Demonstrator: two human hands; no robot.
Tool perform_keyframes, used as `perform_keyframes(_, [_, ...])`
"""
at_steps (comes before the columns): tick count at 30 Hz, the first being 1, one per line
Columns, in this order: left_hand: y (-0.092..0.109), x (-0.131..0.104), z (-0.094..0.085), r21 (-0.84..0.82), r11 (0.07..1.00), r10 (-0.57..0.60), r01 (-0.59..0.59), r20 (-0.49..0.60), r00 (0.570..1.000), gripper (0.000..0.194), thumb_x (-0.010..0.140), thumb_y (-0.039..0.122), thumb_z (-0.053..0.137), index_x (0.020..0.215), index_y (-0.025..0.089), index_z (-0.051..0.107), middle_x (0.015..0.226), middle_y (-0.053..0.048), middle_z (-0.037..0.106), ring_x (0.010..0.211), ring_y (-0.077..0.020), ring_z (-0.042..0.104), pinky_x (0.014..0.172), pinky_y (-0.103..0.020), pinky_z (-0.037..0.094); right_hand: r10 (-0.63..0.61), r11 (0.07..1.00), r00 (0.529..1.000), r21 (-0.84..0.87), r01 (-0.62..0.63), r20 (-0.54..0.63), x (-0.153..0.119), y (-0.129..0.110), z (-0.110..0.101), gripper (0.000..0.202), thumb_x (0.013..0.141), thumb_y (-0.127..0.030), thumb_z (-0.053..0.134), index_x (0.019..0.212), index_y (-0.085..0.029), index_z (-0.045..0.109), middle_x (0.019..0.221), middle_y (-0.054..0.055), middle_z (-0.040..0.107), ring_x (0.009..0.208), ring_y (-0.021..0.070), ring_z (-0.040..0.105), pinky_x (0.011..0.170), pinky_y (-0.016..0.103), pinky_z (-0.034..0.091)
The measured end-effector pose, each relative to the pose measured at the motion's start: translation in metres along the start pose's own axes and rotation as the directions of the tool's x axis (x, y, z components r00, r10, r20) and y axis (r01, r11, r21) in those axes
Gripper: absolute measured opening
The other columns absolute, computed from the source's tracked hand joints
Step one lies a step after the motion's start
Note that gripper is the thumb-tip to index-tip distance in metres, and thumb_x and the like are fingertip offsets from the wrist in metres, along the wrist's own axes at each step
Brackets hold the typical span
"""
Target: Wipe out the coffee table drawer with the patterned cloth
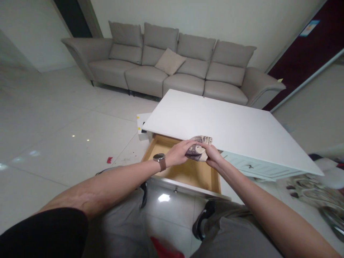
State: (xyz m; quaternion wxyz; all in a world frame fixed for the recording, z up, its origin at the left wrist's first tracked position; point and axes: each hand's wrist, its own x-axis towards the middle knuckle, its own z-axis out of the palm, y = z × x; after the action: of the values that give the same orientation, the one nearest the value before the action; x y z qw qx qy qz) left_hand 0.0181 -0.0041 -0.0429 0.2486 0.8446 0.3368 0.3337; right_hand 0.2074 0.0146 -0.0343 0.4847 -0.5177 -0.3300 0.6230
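Note:
Both of my hands grip a folded patterned cloth (197, 153), dark purple-brown and cream, held above the open drawer. My left hand (179, 152), with a watch on its wrist, closes on the cloth's left side. On the right side, my right hand (213, 156) is wrapped against it, thumb toward the top. Beneath them the wooden drawer (185, 175) is pulled out of the white coffee table (223, 123). The part of its inside that shows is bare wood; my hands and forearm hide some of it.
A second drawer front (249, 166) with a small knob is closed, to the right. Behind the table stands a long grey sofa (185, 77) with a beige cushion (170, 61). A white box (142, 135) sits left of the table. Piled fabric (314, 190) lies on the right.

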Motion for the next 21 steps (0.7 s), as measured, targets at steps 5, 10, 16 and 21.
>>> perform_keyframes(5, [-0.016, 0.001, -0.005, -0.083, 0.977, -0.200, 0.194, -0.061, 0.978, 0.052, 0.074, 0.006, 0.059, 0.123, 0.021, 0.070, 0.116, -0.007, 0.077, 0.104, -0.0250, 0.071, 0.096, -0.037, 0.054, 0.011, 0.999, 0.996, -0.045, -0.007, 0.083, -0.001, 0.001, -0.003, 0.023, 0.069, -0.025, 0.077, 0.090, -0.021, 0.068, 0.084, 0.007, 0.078, 0.076, 0.0235, 0.073, 0.068, 0.038, 0.064])
perform_keyframes(10, [-0.043, -0.008, -0.020, -0.040, 0.891, -0.454, 0.452, -0.108, 0.884, 0.049, 0.071, 0.006, 0.059, 0.116, 0.017, 0.074, 0.115, -0.010, 0.078, 0.107, -0.0274, 0.071, 0.095, -0.035, 0.053, 0.009, 0.994, 1.000, -0.112, -0.006, 0.026, 0.004, -0.002, -0.020, 0.028, 0.072, -0.030, 0.075, 0.091, -0.026, 0.055, 0.079, 0.001, 0.073, 0.074, 0.0196, 0.072, 0.067, 0.037, 0.063])
perform_keyframes(16, [-0.062, -0.036, -0.028, 0.351, 0.758, -0.561, 0.550, -0.078, 0.824, 0.051, 0.078, 0.015, 0.063, 0.128, 0.024, 0.070, 0.118, -0.010, 0.077, 0.113, -0.0321, 0.068, 0.099, -0.038, 0.050, -0.119, 0.966, 0.992, -0.225, 0.128, 0.052, -0.001, -0.009, -0.033, 0.024, 0.073, -0.032, 0.070, 0.091, -0.027, 0.056, 0.084, 0.000, 0.069, 0.087, 0.0203, 0.067, 0.072, 0.035, 0.058])
perform_keyframes(21, [-0.085, -0.053, 0.015, 0.514, 0.780, -0.539, 0.357, 0.262, 0.800, 0.091, 0.069, 0.024, 0.077, 0.155, 0.023, 0.048, 0.162, -0.016, 0.044, 0.144, -0.0377, 0.046, 0.115, -0.043, 0.040, -0.189, 0.906, 0.974, -0.361, 0.221, 0.121, -0.017, -0.019, -0.038, 0.025, 0.074, -0.037, 0.070, 0.093, -0.027, 0.058, 0.086, -0.002, 0.066, 0.088, 0.0194, 0.062, 0.075, 0.033, 0.053])
